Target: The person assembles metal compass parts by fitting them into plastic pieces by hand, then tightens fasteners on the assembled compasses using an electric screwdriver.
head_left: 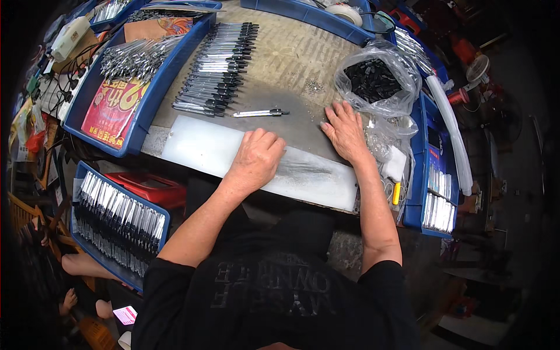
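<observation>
My left hand [256, 158], its fingers curled in, rests on a long white board [204, 146] along the table's near edge. What those fingers hold, if anything, is hidden under them. My right hand [345, 133] lies on the dark tabletop with its fingers spread, just short of a clear plastic bag [402, 96] full of small black parts [373, 80]. Between the hands, a bit farther off, a single pen [259, 112] with a clear barrel and black end lies crosswise. A long stacked row of similar pens [216, 67] stretches away beyond it.
A blue tray [149, 111] of silvery slender parts stands left. Below it, another blue tray [166, 230] holds rows of pens. At right are a blue bin [413, 192], a yellow-handled tool [396, 193] and a white block [394, 163]. Another person's leg [87, 265] shows lower left.
</observation>
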